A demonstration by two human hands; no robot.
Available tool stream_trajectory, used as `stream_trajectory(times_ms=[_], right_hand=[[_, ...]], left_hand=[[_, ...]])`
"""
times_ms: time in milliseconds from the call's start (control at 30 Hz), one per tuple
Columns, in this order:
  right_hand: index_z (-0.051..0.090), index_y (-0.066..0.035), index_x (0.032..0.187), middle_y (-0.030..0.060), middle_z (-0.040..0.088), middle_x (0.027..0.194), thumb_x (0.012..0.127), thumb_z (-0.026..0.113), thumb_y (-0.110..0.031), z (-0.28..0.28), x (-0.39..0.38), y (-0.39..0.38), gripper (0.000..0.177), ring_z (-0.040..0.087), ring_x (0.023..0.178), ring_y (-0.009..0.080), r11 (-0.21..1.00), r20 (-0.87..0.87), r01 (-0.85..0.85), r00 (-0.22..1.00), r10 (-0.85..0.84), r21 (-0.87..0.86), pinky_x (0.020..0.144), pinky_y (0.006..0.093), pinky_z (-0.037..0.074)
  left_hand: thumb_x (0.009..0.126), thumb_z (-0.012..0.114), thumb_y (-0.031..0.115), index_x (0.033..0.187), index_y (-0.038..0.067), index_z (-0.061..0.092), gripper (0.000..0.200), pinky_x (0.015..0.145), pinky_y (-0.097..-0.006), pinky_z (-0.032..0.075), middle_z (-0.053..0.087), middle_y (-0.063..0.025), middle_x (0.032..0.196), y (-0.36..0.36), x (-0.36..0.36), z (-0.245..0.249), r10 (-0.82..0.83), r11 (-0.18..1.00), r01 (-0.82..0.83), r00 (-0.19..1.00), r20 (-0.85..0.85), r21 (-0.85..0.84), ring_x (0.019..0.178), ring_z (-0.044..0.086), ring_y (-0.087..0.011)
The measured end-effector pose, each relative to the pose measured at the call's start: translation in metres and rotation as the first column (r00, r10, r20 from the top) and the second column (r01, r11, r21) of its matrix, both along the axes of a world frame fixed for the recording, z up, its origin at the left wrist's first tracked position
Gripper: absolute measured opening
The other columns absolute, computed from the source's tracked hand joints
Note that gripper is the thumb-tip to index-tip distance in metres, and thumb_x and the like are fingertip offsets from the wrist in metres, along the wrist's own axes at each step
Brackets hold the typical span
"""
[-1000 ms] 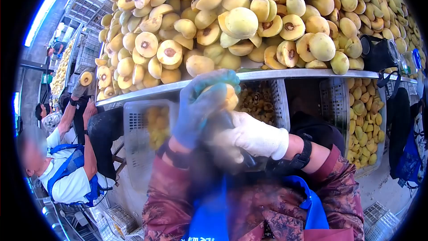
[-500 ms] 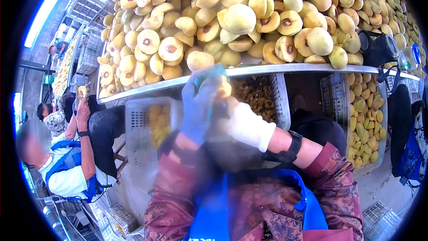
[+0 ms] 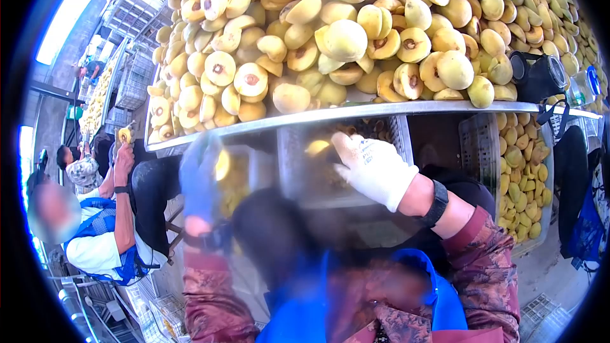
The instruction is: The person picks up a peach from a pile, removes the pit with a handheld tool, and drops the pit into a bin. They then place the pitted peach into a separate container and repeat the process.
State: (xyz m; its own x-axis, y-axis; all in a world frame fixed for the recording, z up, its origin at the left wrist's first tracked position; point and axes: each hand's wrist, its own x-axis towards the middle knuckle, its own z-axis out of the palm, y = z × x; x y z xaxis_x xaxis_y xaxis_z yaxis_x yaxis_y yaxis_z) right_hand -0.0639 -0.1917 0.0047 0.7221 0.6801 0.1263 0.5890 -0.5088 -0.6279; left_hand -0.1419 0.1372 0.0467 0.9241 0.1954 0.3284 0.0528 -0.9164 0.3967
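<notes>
My left hand (image 3: pixel 202 181), in a blue glove, is smeared by motion over the left crate (image 3: pixel 241 152). A blurred yellow peach piece (image 3: pixel 222 164) shows beside its fingers. My right hand (image 3: pixel 372 168), in a white glove, is below the table edge, thumb and fingers apart. Another blurred yellow peach piece (image 3: pixel 318 147) is just left of its fingertips, apart from them, over the middle crate (image 3: pixel 400 143). Dark pieces lie in that crate, partly hidden by the hand. Ahead, halved yellow peaches (image 3: pixel 251 80) are heaped on the metal-edged table (image 3: pixel 356 112), several with brown pits showing.
A crate of peach halves (image 3: pixel 522 178) stands at right under the table. A black respirator mask (image 3: pixel 540 76) lies on the table's right side. At left sits a person in a blue vest (image 3: pixel 101 232), holding a peach piece. Stacked crates (image 3: pixel 136 3) stand farther back.
My hands, earlier together around a peach at the table edge, have separated. The left swung left over its crate; the right opened and moved slightly right. Two yellow pieces now show apart.
</notes>
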Motion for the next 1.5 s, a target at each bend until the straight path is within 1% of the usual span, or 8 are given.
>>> stream_trajectory(times_ms=[467, 833, 933, 1100, 1167, 1300, 1433, 1500], right_hand=[[0.052, 0.002, 0.097, 0.0236, 0.065, 0.089, 0.09, 0.058, -0.021, -0.033, 0.028, 0.003, 0.025, 0.064, 0.087, 0.0395, 0.996, -0.186, 0.091, 0.979, -0.088, 0.005, 0.075, 0.047, 0.051], [0.045, -0.004, 0.102, 0.0223, 0.062, 0.088, 0.087, 0.061, -0.02, -0.033, 0.015, -0.011, 0.027, 0.064, 0.075, 0.0405, 0.973, -0.031, 0.105, 0.993, -0.114, -0.207, 0.062, 0.0493, 0.051], [0.045, -0.005, 0.099, 0.0207, 0.061, 0.086, 0.088, 0.061, -0.02, -0.025, 0.009, -0.009, 0.024, 0.065, 0.072, 0.0397, 0.971, 0.045, 0.145, 0.989, -0.139, -0.188, 0.059, 0.0481, 0.051], [0.045, -0.005, 0.098, 0.0196, 0.062, 0.087, 0.089, 0.059, -0.02, -0.021, 0.01, -0.01, 0.022, 0.065, 0.07, 0.0385, 0.985, 0.076, 0.119, 0.991, -0.11, -0.125, 0.058, 0.0472, 0.051], [0.045, -0.005, 0.098, 0.0193, 0.062, 0.087, 0.09, 0.057, -0.019, -0.015, 0.008, -0.007, 0.02, 0.065, 0.07, 0.0378, 0.98, 0.081, 0.116, 0.991, -0.104, -0.16, 0.058, 0.0466, 0.051], [0.05, -0.004, 0.099, 0.017, 0.063, 0.085, 0.091, 0.052, -0.012, -0.007, 0.005, 0.002, 0.011, 0.067, 0.074, 0.0313, 0.962, 0.017, 0.167, 0.986, -0.167, -0.215, 0.059, 0.043, 0.054], [0.052, -0.004, 0.097, 0.0172, 0.063, 0.085, 0.093, 0.049, -0.011, 0.009, 0.005, -0.007, 0.009, 0.068, 0.075, 0.0303, 0.96, 0.135, 0.146, 0.984, -0.116, -0.239, 0.06, 0.0416, 0.054], [0.05, -0.004, 0.102, 0.0176, 0.062, 0.086, 0.091, 0.051, -0.014, 0.002, 0.011, -0.009, 0.014, 0.066, 0.074, 0.0335, 0.97, 0.128, 0.177, 0.979, -0.156, -0.168, 0.06, 0.0446, 0.053]], left_hand=[[0.079, 0.072, 0.05, 0.127, 0.002, 0.051, 0.071, 0.084, -0.0482, 0.048, 0.064, -0.0273, 0.103, -0.115, 0.133, -0.019, 0.015, 0.976, 0.07, 0.923, -0.384, 0.206, 0.099, 0.061, -0.0427], [0.076, 0.081, 0.024, 0.115, 0.0, 0.059, 0.05, 0.086, -0.0315, 0.05, 0.064, -0.0093, 0.104, -0.093, 0.117, -0.031, 0.043, 0.954, 0.016, 0.981, 0.19, -0.3, 0.095, 0.061, -0.0196], [0.089, 0.067, 0.034, 0.117, 0.003, 0.059, 0.042, 0.088, -0.0352, 0.052, 0.064, -0.0128, 0.112, -0.088, 0.091, -0.013, -0.014, 0.283, 0.213, 0.976, 0.218, -0.935, 0.102, 0.062, -0.0216], [0.094, 0.055, 0.049, 0.124, -0.001, 0.051, 0.058, 0.088, -0.0473, 0.053, 0.061, -0.0169, 0.112, -0.13, 0.064, 0.003, 0.078, -0.445, 0.146, 0.989, 0.124, -0.884, 0.102, 0.061, -0.0308], [0.091, 0.064, 0.041, 0.132, 0.0, 0.044, 0.061, 0.095, -0.0492, 0.05, 0.057, -0.0179, 0.121, -0.139, 0.056, -0.022, 0.017, -0.279, 0.182, 0.983, 0.185, -0.943, 0.105, 0.058, -0.0327], [0.078, 0.081, 0.025, 0.135, -0.003, 0.042, 0.075, 0.097, -0.0453, 0.048, 0.055, -0.0174, 0.125, -0.179, 0.056, -0.032, -0.133, 0.873, 0.261, 0.94, 0.316, -0.411, 0.111, 0.057, -0.0319], [0.072, 0.087, 0.024, 0.137, -0.005, 0.041, 0.084, 0.106, -0.0361, 0.04, 0.053, -0.0172, 0.131, -0.17, 0.059, -0.044, -0.084, 0.968, 0.156, 0.94, 0.331, -0.196, 0.119, 0.052, -0.0281], [0.081, 0.078, 0.027, 0.135, -0.001, 0.046, 0.068, 0.101, -0.0423, 0.046, 0.056, -0.0162, 0.127, -0.161, 0.054, -0.038, 0.022, 0.671, 0.122, 0.983, 0.184, -0.731, 0.117, 0.055, -0.0281]])
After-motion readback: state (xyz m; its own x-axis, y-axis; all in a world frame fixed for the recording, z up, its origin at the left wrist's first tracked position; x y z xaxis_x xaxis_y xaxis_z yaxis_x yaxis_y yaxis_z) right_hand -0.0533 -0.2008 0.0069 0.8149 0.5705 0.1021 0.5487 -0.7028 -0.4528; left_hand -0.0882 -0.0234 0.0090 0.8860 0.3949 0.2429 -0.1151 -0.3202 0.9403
